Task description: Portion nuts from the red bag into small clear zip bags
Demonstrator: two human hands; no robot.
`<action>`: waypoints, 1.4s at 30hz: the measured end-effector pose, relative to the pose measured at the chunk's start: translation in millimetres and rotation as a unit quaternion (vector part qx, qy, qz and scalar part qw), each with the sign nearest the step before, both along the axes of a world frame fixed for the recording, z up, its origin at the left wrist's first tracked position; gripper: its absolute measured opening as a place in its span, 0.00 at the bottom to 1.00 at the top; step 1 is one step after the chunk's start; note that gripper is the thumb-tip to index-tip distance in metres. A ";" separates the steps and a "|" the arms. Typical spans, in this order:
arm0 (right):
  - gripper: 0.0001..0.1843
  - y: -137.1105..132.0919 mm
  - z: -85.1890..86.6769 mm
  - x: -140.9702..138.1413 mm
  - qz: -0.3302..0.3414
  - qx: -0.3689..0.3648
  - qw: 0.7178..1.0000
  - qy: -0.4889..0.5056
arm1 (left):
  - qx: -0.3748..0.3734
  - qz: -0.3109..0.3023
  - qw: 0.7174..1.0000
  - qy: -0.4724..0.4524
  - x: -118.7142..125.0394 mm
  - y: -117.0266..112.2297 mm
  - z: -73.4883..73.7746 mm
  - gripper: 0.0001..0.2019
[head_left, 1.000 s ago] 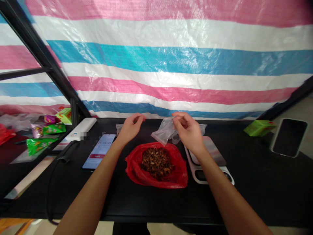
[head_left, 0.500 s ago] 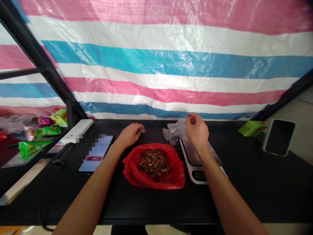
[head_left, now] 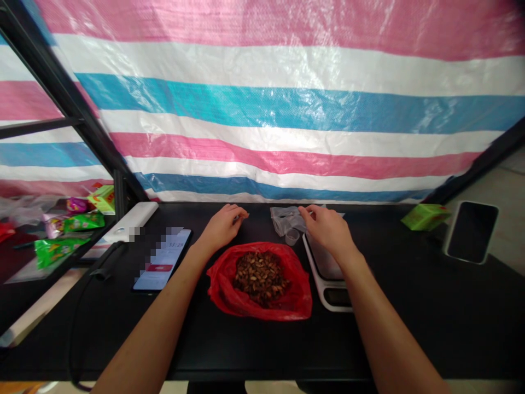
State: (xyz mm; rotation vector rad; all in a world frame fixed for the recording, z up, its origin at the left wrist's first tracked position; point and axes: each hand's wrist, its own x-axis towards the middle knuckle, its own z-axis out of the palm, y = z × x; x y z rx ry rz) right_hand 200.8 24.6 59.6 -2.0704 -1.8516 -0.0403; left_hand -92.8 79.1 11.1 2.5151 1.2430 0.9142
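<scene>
Right hand (head_left: 326,230) lowered onto crumpled clear plastic bag (head_left: 286,221)

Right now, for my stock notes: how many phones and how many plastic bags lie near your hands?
Phones: 2 (lit phone, dark-screened phone)
Plastic bags: 2 (red bag, clear bag)
Total: 4
</scene>
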 end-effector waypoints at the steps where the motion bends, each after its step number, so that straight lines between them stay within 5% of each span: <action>1: 0.23 0.7 -1.6 0.2 0.004 0.007 1.000 -0.008 | 0.005 0.003 1.000 -0.002 -0.3 0.0 0.3 0.10; 5: 0.12 4.5 -8.4 7.4 0.039 0.036 0.998 -0.022 | 0.029 0.012 0.999 -0.019 1.0 -2.4 5.2 0.09; 8: 0.15 7.7 -11.6 14.9 0.046 0.044 0.998 -0.013 | 0.027 0.008 0.999 -0.040 3.5 -5.2 8.5 0.10; 13: 0.18 6.5 -3.7 28.0 -0.052 0.126 0.989 0.056 | 0.010 0.006 0.998 -0.063 5.8 -7.6 9.7 0.09; 16: 0.18 2.3 2.2 42.5 -0.155 0.042 0.985 0.058 | 0.006 0.019 0.997 -0.068 6.7 -8.9 9.3 0.08; 19: 0.21 1.6 0.6 54.2 -0.179 -0.038 0.980 0.080 | -0.014 0.020 0.992 -0.122 10.3 -9.9 9.0 0.08; 24: 0.19 6.9 -4.7 41.8 -0.092 0.082 0.987 0.107 | -0.098 -0.017 0.957 -0.272 20.9 -11.1 14.9 0.08; 28: 0.15 1.0 1.4 7.1 0.137 0.187 0.962 0.146 | -0.195 -0.086 0.913 -0.347 24.3 -16.5 24.8 0.12; 32: 0.15 -15.3 7.1 -31.4 0.320 0.167 0.924 0.124 | -0.254 -0.132 0.892 -0.349 21.7 -22.8 31.3 0.14; 36: 0.11 -23.4 4.4 -50.7 0.343 0.139 0.926 0.075 | -0.279 -0.146 0.888 -0.334 21.8 -22.3 31.2 0.14; 42: 0.07 -20.6 -6.3 -54.7 0.250 0.089 0.952 0.155 | -0.147 -0.047 0.929 -0.336 24.1 -19.8 31.7 0.11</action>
